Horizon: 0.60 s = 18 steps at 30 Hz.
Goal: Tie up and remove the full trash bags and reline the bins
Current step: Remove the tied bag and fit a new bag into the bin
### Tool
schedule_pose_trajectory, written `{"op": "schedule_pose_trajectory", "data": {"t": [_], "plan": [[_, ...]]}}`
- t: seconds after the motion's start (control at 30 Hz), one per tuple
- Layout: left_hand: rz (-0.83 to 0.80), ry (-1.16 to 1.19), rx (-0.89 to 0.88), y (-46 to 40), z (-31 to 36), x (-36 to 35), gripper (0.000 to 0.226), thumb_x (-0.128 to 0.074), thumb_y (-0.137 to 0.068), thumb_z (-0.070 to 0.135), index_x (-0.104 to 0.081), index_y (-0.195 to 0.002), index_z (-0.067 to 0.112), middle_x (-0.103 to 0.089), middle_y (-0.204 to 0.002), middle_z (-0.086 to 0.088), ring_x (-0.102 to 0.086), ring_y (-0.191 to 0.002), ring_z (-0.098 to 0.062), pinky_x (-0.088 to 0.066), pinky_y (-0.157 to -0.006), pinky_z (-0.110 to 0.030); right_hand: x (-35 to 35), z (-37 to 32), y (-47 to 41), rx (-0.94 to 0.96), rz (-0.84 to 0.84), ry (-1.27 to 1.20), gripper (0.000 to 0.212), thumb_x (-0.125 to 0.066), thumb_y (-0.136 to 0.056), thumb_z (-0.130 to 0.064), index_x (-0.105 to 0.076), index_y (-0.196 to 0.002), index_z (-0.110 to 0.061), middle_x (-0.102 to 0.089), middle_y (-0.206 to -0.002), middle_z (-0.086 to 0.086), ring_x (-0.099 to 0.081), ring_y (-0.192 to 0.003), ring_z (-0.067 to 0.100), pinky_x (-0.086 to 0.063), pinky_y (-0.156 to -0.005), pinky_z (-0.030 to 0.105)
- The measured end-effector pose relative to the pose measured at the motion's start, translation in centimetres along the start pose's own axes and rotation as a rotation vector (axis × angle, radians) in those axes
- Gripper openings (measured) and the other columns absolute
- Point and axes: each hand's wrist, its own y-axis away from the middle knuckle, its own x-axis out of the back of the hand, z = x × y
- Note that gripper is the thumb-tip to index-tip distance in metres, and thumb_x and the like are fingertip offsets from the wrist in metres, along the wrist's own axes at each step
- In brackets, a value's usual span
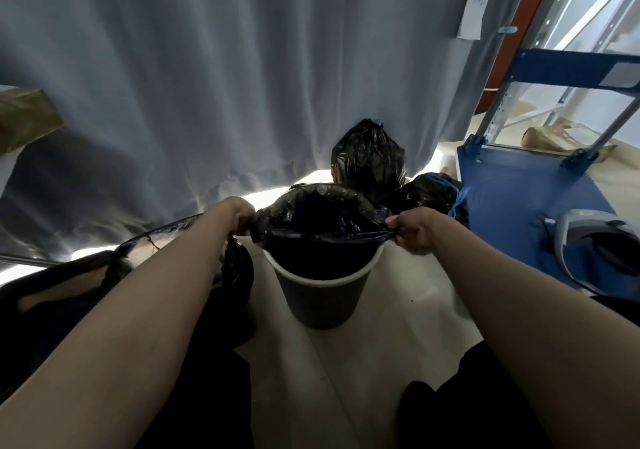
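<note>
Black liner (322, 206) stretched over bin (322, 296), both hands' grip.

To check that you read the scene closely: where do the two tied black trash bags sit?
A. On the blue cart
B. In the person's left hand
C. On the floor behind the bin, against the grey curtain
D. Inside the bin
C: both tied black trash bags rest on the floor behind the bin, by the grey curtain, beside the blue cart.

Pale floor (398, 313), dark bin (322, 296), two tied black bags (369, 157), blue cart (519, 185)
</note>
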Motion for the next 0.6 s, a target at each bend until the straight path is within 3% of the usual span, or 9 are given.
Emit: {"op": "schedule_pose_trajectory", "data": {"t": [0.07, 0.13, 0.27, 0.33, 0.47, 0.6], "plan": [[0.007, 0.021, -0.012, 0.4, -0.2, 0.1, 0.032, -0.041, -0.092, -0.008, -0.042, -0.063, 0.007, -0.047, -0.059, -0.006, -0.048, -0.051, -0.016, -0.04, -0.034, -0.014, -0.2, 0.3, 0.6, -0.011, 0.001, 0.004, 0.029, -0.042, -0.1, -0.002, -0.048, -0.073, -0.012, -0.046, -0.046, 0.002, -0.044, -0.038, 0.008, -0.037, -0.032, 0.016], [0.012, 0.039, 0.003, 0.8, -0.5, 0.4, 0.024, -0.048, -0.089, -0.005, -0.047, -0.068, 0.008, -0.049, -0.069, -0.006, -0.049, -0.058, -0.018, -0.047, -0.045, -0.021, -0.3, 0.4, 1.3, -0.036, 0.013, -0.015, 0.021, -0.048, -0.098, -0.002, -0.051, -0.078, -0.009, -0.048, -0.066, 0.004, -0.048, -0.054, 0.012, -0.045, -0.035, 0.017], [-0.028, 0.04, 0.009, 2.4, -1.1, 0.3, 0.019, -0.051, -0.089, -0.004, -0.052, -0.073, 0.005, -0.057, -0.073, -0.009, -0.054, -0.06, -0.019, -0.047, -0.038, -0.018, -0.5, 0.6, 2.3, -0.069, -0.023, -0.057, 0.018, -0.048, -0.099, -0.006, -0.049, -0.081, -0.005, -0.049, -0.076, 0.006, -0.05, -0.062, 0.015, -0.05, -0.041, 0.019], [-0.049, 0.003, 0.008, 3.2, -1.5, -0.1, 0.02, -0.053, -0.09, -0.002, -0.053, -0.071, 0.004, -0.058, -0.071, -0.01, -0.058, -0.054, -0.017, -0.048, -0.039, -0.018, -0.7, 0.9, 2.8, -0.09, -0.039, -0.053, 0.02, -0.051, -0.098, -0.008, -0.046, -0.079, -0.006, -0.048, -0.072, 0.005, -0.05, -0.059, 0.015, -0.052, -0.049, 0.021], [-0.077, 0.005, 0.037, 4.0, -2.8, -1.3, 0.023, -0.048, -0.095, 0.002, -0.052, -0.072, 0.001, -0.06, -0.051, -0.011, -0.059, -0.034, -0.015, -0.051, -0.039, -0.022, -1.0, 1.8, 3.2, -0.116, -0.064, -0.058, 0.02, -0.058, -0.095, -0.008, -0.049, -0.077, -0.008, -0.048, -0.073, 0.004, -0.05, -0.058, 0.013, -0.05, -0.045, 0.021], [-0.092, 0.114, 0.029, 4.6, -3.7, -2.4, 0.024, -0.042, -0.099, 0.007, -0.055, -0.08, 0.0, -0.064, -0.05, -0.01, -0.06, -0.035, -0.013, -0.053, -0.042, -0.024, -1.1, 3.1, 3.5, -0.151, -0.081, -0.017, 0.015, -0.061, -0.092, -0.008, -0.053, -0.079, -0.007, -0.051, -0.077, 0.004, -0.052, -0.062, 0.016, -0.048, -0.059, 0.025]]}}
